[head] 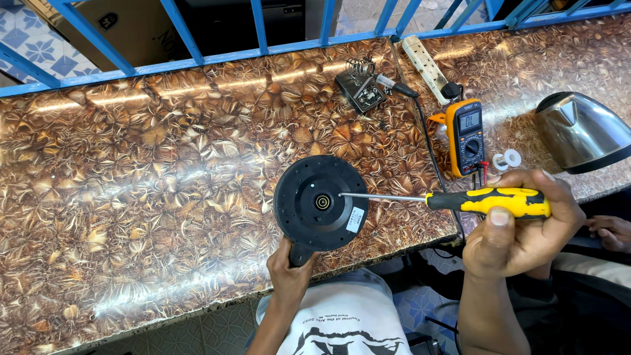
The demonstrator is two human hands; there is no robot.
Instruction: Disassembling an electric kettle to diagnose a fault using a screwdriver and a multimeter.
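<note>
A round black kettle base (320, 202) lies upside down near the front edge of the brown patterned counter (151, 197). My left hand (289, 269) grips its protruding tab at the bottom edge. In my right hand (519, 227) I hold a yellow and black screwdriver (486, 201) level. Its metal shaft points left and the tip touches the base just right of the brass centre contact. A small white label sits on the base's lower right.
A steel kettle body (582, 131) lies at the right. An orange multimeter (465, 137) with leads, a small solder spool (509, 159), a soldering iron stand (360, 89) and a white power strip (427, 62) sit behind. Blue metal rails (197, 59) run along the back. Another person's hand (610, 233) rests at far right.
</note>
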